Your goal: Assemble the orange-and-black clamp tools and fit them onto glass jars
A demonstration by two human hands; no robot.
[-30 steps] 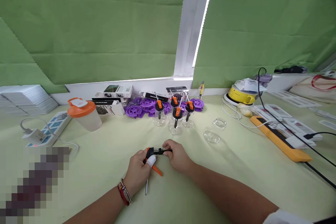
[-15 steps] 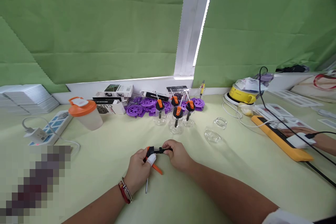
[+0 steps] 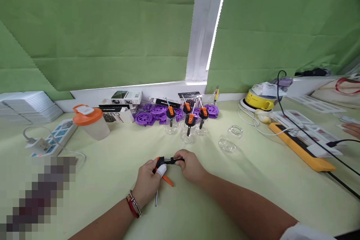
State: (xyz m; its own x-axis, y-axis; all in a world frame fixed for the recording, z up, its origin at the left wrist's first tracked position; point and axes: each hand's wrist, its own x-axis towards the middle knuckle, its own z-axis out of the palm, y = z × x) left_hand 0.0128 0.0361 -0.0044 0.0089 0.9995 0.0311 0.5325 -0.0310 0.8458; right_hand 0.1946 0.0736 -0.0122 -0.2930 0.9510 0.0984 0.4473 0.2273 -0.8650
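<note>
Both my hands meet over the table, on one black-and-orange device (image 3: 161,162) with a metal rod and an orange lever (image 3: 168,181). My left hand (image 3: 148,182) is closed around its orange-and-black body, a white covering on the thumb. A thin metal rod (image 3: 156,198) sticks out below that hand. My right hand (image 3: 191,165) pinches the black end piece (image 3: 179,160) on the device's right side. Beyond the hands, several similar black-and-orange devices (image 3: 190,120) stand upright on clear round bases. Loose clear pieces (image 3: 227,145) lie to their right.
Purple round parts (image 3: 144,119) and printed boxes (image 3: 120,114) line the wall. An orange-lidded shaker bottle (image 3: 91,122) and a white power strip (image 3: 57,137) stand left. At right are a yellow pot (image 3: 258,101), a yellow power strip (image 3: 302,148), cables and another person's hand (image 3: 353,129).
My hands and the device stay almost in place. At the right, the other person's hand has moved back from the white plug by the yellow power strip.
</note>
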